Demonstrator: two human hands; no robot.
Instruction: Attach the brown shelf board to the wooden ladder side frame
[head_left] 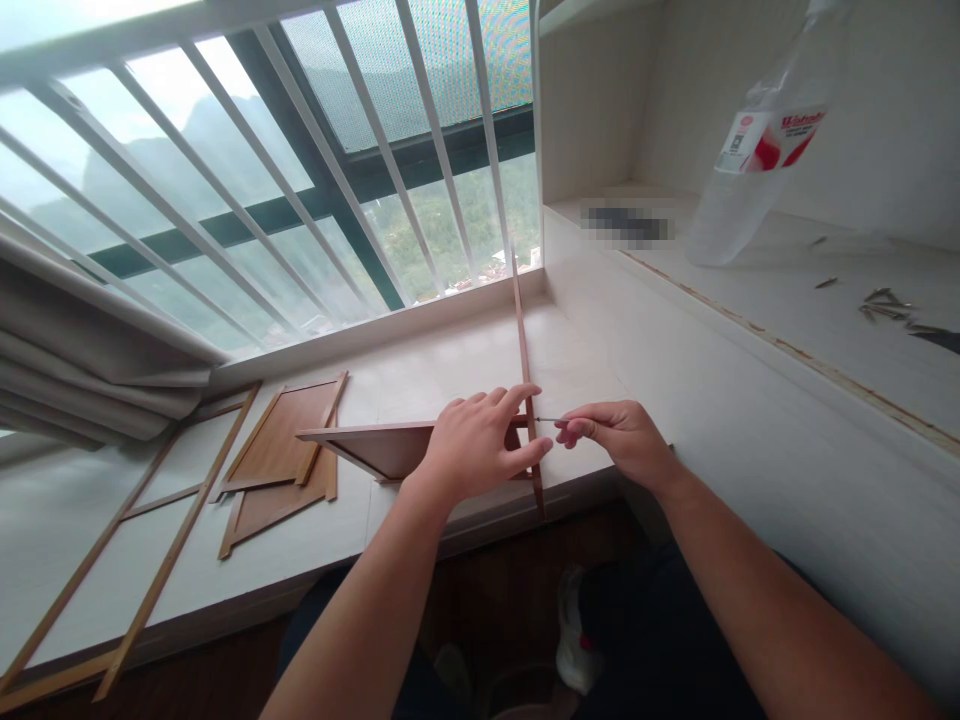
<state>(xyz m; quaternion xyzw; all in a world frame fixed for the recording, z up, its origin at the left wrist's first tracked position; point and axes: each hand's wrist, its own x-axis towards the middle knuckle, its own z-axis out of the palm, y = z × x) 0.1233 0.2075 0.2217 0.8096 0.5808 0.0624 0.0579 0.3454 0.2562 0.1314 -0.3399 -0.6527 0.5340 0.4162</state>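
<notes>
A long, narrow wooden strip (523, 340) stands on edge across the white sill, against the end of a framed wooden panel (390, 447). My left hand (476, 440) lies over the right end of the panel, its thumb and index finger reaching across the strip and gripping it. In my right hand (619, 435), a thin metal rod (551, 419) is pinched between thumb and fingers. Its tip meets the right face of the strip, level with the panel's upper rail. Whether the rod is a screw or a small key is too fine to tell.
At left lie a ladder-like wooden frame (169, 560) and two overlapping wooden panels (289, 420). The right-hand shelf holds a plastic bottle (757, 170), several screws (885, 302) and a blurred dark object (626, 224). White bars (420, 150) guard the window; a curtain (90, 350) hangs left.
</notes>
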